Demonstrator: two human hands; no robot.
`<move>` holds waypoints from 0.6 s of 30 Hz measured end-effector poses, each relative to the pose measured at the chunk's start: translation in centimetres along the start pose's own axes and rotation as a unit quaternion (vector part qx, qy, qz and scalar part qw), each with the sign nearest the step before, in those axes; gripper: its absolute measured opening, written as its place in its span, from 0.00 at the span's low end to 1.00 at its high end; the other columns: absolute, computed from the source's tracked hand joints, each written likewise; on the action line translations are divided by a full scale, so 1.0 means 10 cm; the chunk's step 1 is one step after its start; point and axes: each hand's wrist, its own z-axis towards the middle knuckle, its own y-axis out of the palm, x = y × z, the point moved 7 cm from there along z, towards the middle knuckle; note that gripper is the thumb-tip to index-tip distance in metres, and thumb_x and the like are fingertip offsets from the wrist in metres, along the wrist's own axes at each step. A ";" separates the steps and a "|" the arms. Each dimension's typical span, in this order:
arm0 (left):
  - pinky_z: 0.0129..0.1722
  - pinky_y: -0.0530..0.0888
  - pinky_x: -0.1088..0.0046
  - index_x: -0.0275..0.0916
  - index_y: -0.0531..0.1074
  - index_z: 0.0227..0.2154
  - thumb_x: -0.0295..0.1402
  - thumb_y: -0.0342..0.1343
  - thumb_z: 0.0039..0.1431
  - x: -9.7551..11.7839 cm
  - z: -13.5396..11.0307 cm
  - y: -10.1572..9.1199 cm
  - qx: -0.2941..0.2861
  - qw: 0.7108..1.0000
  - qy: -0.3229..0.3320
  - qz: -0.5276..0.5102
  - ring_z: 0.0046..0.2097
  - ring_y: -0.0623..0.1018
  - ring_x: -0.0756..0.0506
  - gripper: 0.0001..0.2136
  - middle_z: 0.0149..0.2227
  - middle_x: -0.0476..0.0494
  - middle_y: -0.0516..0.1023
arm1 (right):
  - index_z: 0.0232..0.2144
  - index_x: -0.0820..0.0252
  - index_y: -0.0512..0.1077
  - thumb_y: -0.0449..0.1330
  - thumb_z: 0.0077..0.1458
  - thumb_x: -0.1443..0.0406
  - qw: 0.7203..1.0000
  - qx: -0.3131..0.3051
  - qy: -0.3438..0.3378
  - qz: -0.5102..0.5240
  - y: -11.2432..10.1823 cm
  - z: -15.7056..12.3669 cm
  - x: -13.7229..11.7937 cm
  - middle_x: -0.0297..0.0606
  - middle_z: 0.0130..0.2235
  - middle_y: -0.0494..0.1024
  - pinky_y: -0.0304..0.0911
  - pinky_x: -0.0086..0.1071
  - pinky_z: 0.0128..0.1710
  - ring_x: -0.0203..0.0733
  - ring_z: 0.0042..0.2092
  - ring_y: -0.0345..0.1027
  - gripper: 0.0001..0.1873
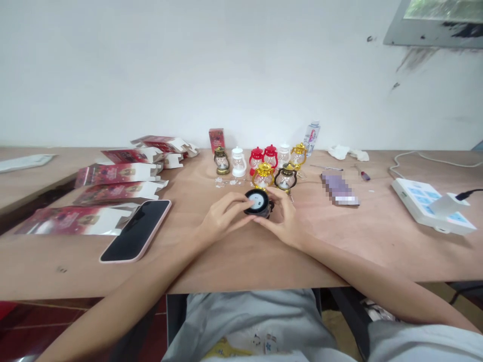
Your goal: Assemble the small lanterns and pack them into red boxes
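Observation:
Between my two hands is a small black lantern (248,211), tipped so that its round base with a pale disc faces me. My left hand (226,213) has its fingers closed on the base's left side, fingertips on the pale disc. On the other side my right hand (283,218) is wrapped round the lantern's body, its thumb at the lower rim. Just behind stand a gold lantern (263,176) and a dark bronze lantern (286,176). Further back are red lanterns (256,160), a white lantern (238,162) and another bronze lantern (221,162).
Flattened red boxes (116,173) lie at the left, near a pink-cased phone (136,231). An upright red box (216,139) and a bottle (311,138) stand at the back. Small white bits (219,181) lie behind my hands. A power strip (415,198) sits at the right.

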 end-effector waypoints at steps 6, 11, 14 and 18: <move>0.42 0.75 0.70 0.38 0.66 0.49 0.32 0.56 0.59 -0.11 0.01 -0.10 0.036 0.994 -0.098 0.013 0.43 0.76 0.46 0.15 0.42 0.40 0.75 | 0.53 0.57 0.59 0.66 0.48 0.56 0.996 -0.068 0.050 0.031 0.11 0.00 0.07 0.46 0.52 0.70 0.63 0.44 0.54 0.48 0.54 0.65 0.33; 0.41 0.75 0.69 0.37 0.69 0.43 0.33 0.57 0.58 -0.20 0.00 -0.11 0.068 0.991 -0.111 -0.016 0.43 0.76 0.47 0.10 0.39 0.41 0.75 | 0.52 0.54 0.60 0.66 0.48 0.57 0.991 -0.025 0.090 0.094 0.08 -0.03 0.17 0.42 0.52 0.70 0.63 0.43 0.55 0.46 0.54 0.66 0.31; 0.42 0.74 0.69 0.36 0.70 0.39 0.34 0.57 0.58 -0.33 -0.03 -0.05 0.067 0.978 -0.177 -0.091 0.43 0.76 0.47 0.08 0.39 0.41 0.75 | 0.50 0.54 0.62 0.68 0.44 0.57 0.985 0.035 0.131 0.111 0.00 -0.04 0.23 0.41 0.50 0.71 0.65 0.42 0.53 0.45 0.52 0.67 0.31; 0.38 0.75 0.70 0.36 0.69 0.35 0.38 0.56 0.58 -0.46 -0.12 0.21 -0.006 0.915 -0.317 -0.250 0.37 0.76 0.48 0.10 0.35 0.43 0.75 | 0.44 0.54 0.64 0.68 0.43 0.56 0.966 0.132 0.186 0.122 -0.14 -0.07 0.33 0.37 0.43 0.74 0.67 0.41 0.48 0.43 0.45 0.70 0.27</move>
